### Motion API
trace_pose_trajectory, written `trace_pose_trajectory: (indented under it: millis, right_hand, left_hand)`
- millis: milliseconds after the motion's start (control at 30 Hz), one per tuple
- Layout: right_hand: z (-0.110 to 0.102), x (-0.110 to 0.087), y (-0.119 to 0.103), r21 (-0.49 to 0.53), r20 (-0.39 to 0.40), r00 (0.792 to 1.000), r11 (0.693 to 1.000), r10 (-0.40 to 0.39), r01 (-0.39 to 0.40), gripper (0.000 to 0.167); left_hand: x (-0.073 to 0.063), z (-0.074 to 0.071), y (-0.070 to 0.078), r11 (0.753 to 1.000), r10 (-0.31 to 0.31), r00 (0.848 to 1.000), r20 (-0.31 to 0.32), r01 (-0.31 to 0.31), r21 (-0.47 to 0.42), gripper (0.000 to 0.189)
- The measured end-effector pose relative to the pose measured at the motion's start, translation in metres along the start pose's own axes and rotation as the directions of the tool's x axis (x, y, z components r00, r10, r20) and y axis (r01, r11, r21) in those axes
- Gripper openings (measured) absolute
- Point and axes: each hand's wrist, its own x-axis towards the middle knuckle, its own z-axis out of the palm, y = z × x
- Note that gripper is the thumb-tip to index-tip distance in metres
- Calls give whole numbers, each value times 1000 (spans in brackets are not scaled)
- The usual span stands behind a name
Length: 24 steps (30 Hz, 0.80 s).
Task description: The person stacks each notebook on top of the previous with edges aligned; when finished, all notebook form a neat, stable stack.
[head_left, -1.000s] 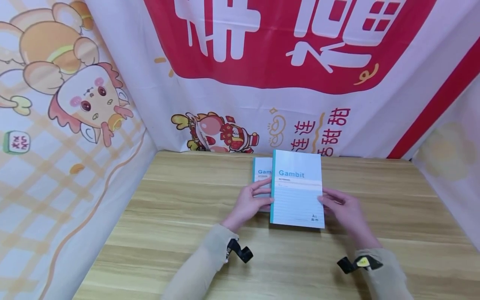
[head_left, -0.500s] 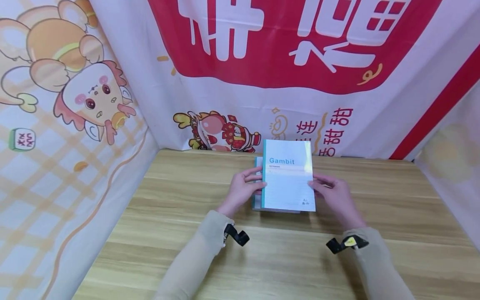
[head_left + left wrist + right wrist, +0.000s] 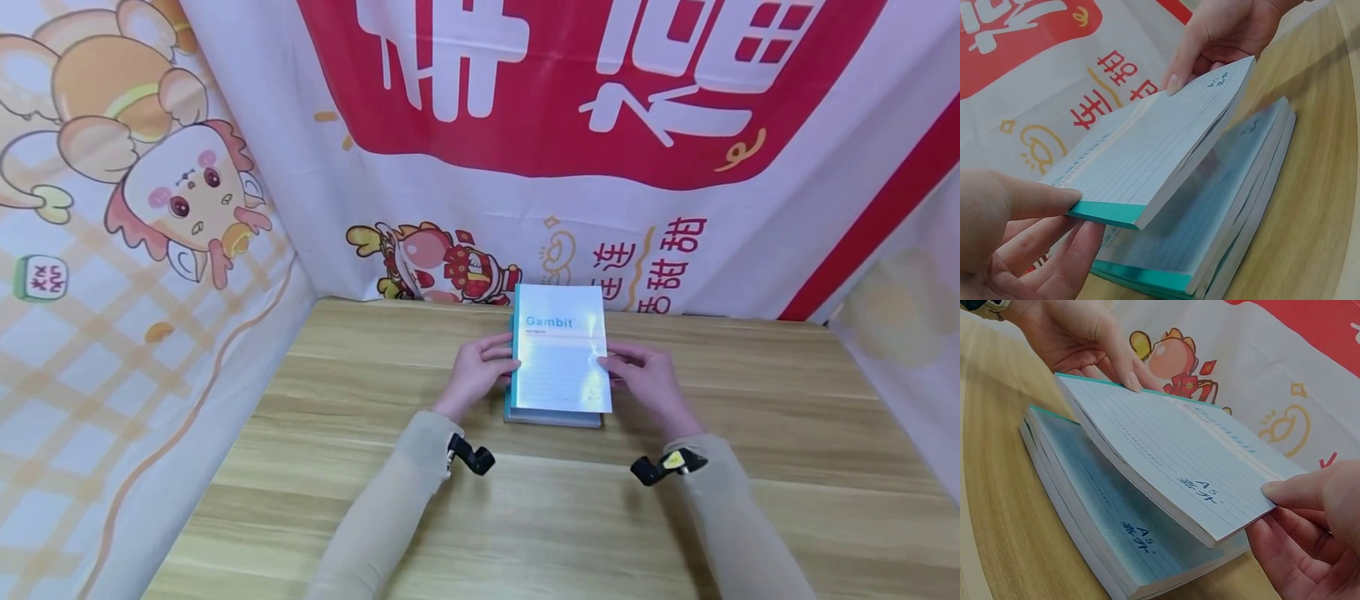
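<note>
A pale blue notebook (image 3: 561, 358) with a teal spine and the word Gambit on its cover is held up between both hands. The left hand (image 3: 474, 377) pinches its spine edge, thumb on the cover and fingers below. On the opposite edge, the right hand (image 3: 647, 379) pinches it the same way. Beneath it lies a stack of similar notebooks (image 3: 1119, 519) on the table, spines on the same side. A gap shows between the held notebook and the stack in both wrist views, and the held one is tilted.
The wooden table (image 3: 420, 517) runs back to a white cloth backdrop (image 3: 427, 200) with red print, just behind the notebooks. A patterned cloth (image 3: 150, 350) borders the left side, and another cloth (image 3: 900, 308) the right.
Both hands have carried the held notebook left and somewhat away from the person. It was offset to the right of the stack and now hangs over it.
</note>
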Motion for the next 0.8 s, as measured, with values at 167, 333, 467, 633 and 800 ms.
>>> trace_pose_trajectory:
  millis: [167,333,467,633,800]
  right_hand:
    - [4,3,5,-3,16,1000,1000,5,-5,45]
    - [8,5,10,22,18,999,999,28,-28,42]
    - [12,4,12,44,20,999,998,49,-50,41]
    - [14,3,12,33,12,998,997,65,-66,40]
    - [15,1,11,-22,8,997,997,73,-73,41]
  left_hand:
    - [3,-2,-6,1000,-3,1000,-2,3,7,54]
    - [5,-3,-10,999,-14,1000,-27,15,43,50]
    - [5,-3,-12,998,-11,999,-41,14,65,49]
    - [6,-4,-15,995,0,998,-58,6,96,47]
    - [7,-3,-18,985,19,998,-58,-9,172,46]
